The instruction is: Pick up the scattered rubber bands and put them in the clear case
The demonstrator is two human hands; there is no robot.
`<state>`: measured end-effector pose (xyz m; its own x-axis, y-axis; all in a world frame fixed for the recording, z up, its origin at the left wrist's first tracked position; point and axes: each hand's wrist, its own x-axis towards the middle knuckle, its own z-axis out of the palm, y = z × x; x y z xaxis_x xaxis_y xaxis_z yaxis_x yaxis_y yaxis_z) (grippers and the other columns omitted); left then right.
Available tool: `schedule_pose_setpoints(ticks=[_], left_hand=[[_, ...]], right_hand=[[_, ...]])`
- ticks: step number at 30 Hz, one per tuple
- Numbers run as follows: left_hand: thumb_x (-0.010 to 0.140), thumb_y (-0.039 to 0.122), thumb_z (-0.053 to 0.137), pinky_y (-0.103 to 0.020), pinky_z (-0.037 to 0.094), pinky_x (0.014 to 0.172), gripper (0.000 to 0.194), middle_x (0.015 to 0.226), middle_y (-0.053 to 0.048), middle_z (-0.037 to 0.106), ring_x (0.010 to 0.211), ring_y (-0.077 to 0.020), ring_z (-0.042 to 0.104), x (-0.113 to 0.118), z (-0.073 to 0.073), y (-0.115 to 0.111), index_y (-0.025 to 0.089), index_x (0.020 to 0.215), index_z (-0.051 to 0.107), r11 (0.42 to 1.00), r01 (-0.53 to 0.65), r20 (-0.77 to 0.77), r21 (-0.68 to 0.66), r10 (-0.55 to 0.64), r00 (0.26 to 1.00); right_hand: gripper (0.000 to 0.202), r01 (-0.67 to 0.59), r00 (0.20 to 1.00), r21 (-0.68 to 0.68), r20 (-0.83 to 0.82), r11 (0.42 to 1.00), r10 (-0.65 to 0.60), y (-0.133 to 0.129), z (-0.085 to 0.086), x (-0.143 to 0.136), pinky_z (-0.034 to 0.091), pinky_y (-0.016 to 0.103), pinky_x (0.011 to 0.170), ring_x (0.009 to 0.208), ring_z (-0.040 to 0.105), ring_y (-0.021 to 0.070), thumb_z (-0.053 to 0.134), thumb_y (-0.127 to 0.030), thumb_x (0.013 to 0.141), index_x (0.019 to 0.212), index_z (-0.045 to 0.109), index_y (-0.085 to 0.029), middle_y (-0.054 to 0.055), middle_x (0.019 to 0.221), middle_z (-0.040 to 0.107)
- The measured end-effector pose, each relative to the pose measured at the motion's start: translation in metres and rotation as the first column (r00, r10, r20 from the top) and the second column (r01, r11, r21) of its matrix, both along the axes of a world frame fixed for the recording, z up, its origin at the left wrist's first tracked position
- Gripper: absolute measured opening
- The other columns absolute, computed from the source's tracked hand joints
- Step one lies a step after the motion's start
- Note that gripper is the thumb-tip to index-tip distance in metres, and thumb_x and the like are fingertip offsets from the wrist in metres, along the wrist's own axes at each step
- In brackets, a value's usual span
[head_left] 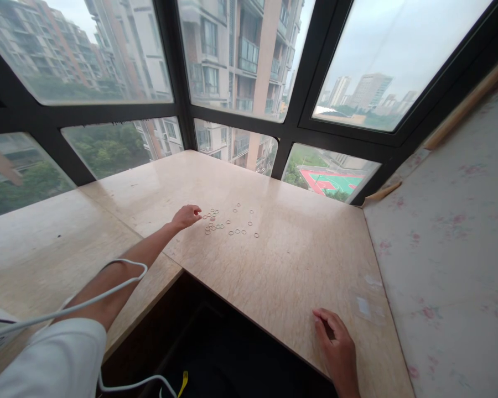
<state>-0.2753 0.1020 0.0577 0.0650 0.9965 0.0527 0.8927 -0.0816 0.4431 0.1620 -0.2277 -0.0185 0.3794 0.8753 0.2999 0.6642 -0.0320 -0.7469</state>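
Several small thin rings [228, 222] lie scattered on the beige stone-patterned surface [274, 265]; those on the left are bunched closely, those on the right more spread out. My left hand [187, 216] is at the left edge of the bunch, its fingers curled and pressed together beside the nearest rings. Whatever its fingertips may hold is too small to make out. Near the front edge at the right, my right hand [335, 344] rests with thumb and fingers curled and a gap between them. No ring shows in or near it.
A white cable [124, 283] crosses my left forearm. Dark-framed windows [232, 126] border the back. A floral-papered wall [444, 249] stands at the right, with clear tape [363, 305] near it. A dark recess [216, 337] lies below the front edge.
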Motion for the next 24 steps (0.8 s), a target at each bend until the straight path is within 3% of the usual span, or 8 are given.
schedule_pose_setpoints(ticks=[6,11,15,18,21,24], left_hand=[[0.066,0.029,0.065,-0.028,0.047,0.080,0.017,0.090,-0.008,0.071,0.093,-0.0252,0.064,0.045,-0.021,0.009,0.021,0.079,0.074,0.998,0.063,0.002,-0.026,-0.063,0.998],[0.065,0.018,0.062,-0.029,0.047,0.077,0.010,0.087,-0.008,0.072,0.092,-0.0258,0.064,0.058,-0.026,0.014,0.021,0.068,0.071,0.999,0.033,0.020,-0.027,-0.032,0.999],[0.067,0.017,0.061,-0.029,0.048,0.076,0.010,0.087,-0.007,0.073,0.091,-0.0251,0.065,0.051,-0.018,0.013,0.022,0.070,0.070,1.000,-0.006,0.059,0.001,0.006,0.998],[0.075,0.024,0.058,-0.025,0.050,0.073,0.014,0.089,-0.005,0.074,0.085,-0.0203,0.067,0.040,-0.011,0.008,0.021,0.082,0.070,0.997,-0.069,0.105,0.035,0.065,0.992],[0.084,0.031,0.050,-0.022,0.051,0.065,0.028,0.095,-0.006,0.073,0.077,-0.0160,0.069,0.020,-0.009,-0.008,0.017,0.102,0.066,0.982,-0.177,0.134,0.060,0.168,0.977],[0.083,0.031,0.050,-0.023,0.052,0.062,0.027,0.092,-0.008,0.072,0.074,-0.0172,0.069,-0.008,-0.011,-0.034,0.015,0.100,0.064,0.963,-0.266,0.101,0.050,0.260,0.960]], right_hand=[[0.034,0.011,1.000,0.006,-0.011,1.000,-0.010,0.000,0.002,-0.001,0.051,0.042,0.085,0.091,0.064,0.0266,0.053,-0.048,0.084,0.087,0.071,-0.019,0.011,0.094,0.070],[0.031,0.001,1.000,-0.005,-0.028,1.000,-0.001,0.000,0.003,-0.002,0.050,0.043,0.086,0.092,0.063,0.0267,0.053,-0.045,0.085,0.087,0.071,-0.018,0.012,0.095,0.070],[0.031,0.002,0.999,0.001,-0.036,1.000,-0.002,0.001,0.004,-0.001,0.050,0.043,0.087,0.092,0.063,0.0266,0.054,-0.044,0.084,0.087,0.071,-0.019,0.011,0.095,0.070],[0.031,0.003,0.999,-0.001,-0.045,1.000,-0.003,0.000,0.004,-0.001,0.051,0.043,0.085,0.092,0.063,0.0266,0.054,-0.045,0.084,0.087,0.071,-0.019,0.011,0.095,0.070],[0.030,0.002,0.999,-0.001,-0.047,1.000,-0.002,-0.001,0.003,-0.001,0.051,0.043,0.086,0.092,0.063,0.0266,0.054,-0.044,0.084,0.087,0.071,-0.019,0.011,0.095,0.070],[0.030,0.000,0.999,-0.004,-0.049,1.000,0.000,-0.001,0.002,-0.001,0.050,0.043,0.086,0.093,0.063,0.0266,0.053,-0.044,0.085,0.088,0.070,-0.019,0.011,0.096,0.070]])
